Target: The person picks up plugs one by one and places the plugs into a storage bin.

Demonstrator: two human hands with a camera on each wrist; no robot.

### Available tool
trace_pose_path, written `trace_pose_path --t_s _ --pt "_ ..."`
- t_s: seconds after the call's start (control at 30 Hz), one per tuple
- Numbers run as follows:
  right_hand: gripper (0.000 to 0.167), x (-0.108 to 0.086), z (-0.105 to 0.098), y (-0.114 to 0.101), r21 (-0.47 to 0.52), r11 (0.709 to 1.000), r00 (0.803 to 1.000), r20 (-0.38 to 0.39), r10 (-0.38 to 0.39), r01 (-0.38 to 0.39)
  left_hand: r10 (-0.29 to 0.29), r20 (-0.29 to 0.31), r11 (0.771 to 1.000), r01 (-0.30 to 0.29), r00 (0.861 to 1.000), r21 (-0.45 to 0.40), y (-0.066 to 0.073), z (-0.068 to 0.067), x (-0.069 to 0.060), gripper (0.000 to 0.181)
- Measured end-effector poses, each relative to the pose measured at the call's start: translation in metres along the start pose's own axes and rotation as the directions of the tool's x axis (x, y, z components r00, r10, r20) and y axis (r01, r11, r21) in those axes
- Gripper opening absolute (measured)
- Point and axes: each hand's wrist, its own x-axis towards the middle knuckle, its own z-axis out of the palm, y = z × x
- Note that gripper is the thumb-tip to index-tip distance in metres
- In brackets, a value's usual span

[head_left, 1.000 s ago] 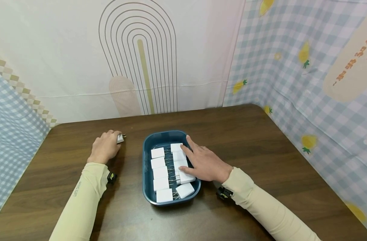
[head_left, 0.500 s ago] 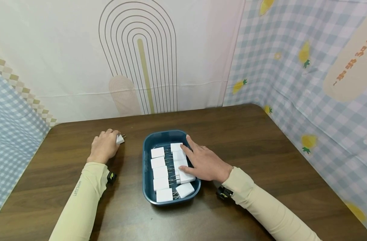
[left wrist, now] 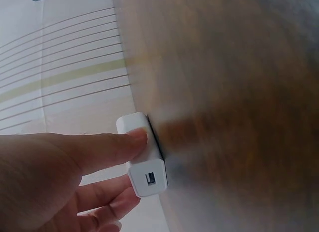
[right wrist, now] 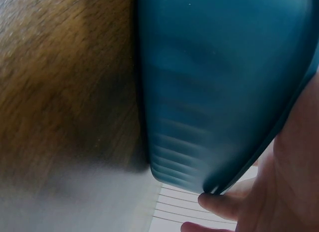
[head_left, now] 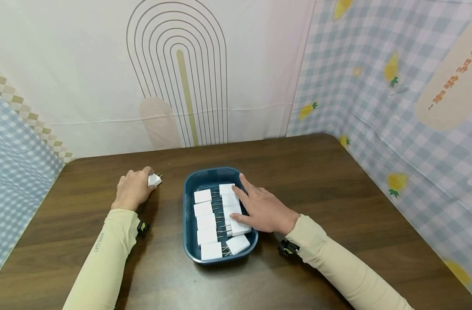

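At the left of the table my left hand pinches a white USB charger, whose metal prongs point away to the right. In the left wrist view the thumb lies on the charger and its USB port faces the camera. My right hand rests over the right rim of a blue tray, fingers spread and fairly straight above white chargers. Several more chargers stand in a column on the tray's left side, prongs inward. One charger at the near right sits askew. Right-hand fingers partly cover the right column.
A dark brown wooden table lies under everything. Its far edge meets a white patterned cloth, and blue checked cloth hangs along the right side. The outside wall of the tray fills much of the right wrist view.
The charger in my left hand has turned slightly and shows more of its white body, as the fingers shift a little to the left. The right hand and tray look unchanged.
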Motion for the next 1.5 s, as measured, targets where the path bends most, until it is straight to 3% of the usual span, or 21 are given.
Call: trace_pose_path --t_s 0.47,1.5 --pt "0.083 0.000 0.000 0.000 -0.001 1.000 1.000 -0.004 -0.003 0.003 0.014 -0.003 1.000 -0.014 1.000 0.006 0.004 -0.004 0.000 0.043" --pt "0.083 0.000 -0.001 -0.001 0.004 1.000 1.000 0.003 0.006 -0.006 0.123 -0.077 0.992 -0.125 0.989 -0.014 0.042 -0.033 -0.007 0.037"
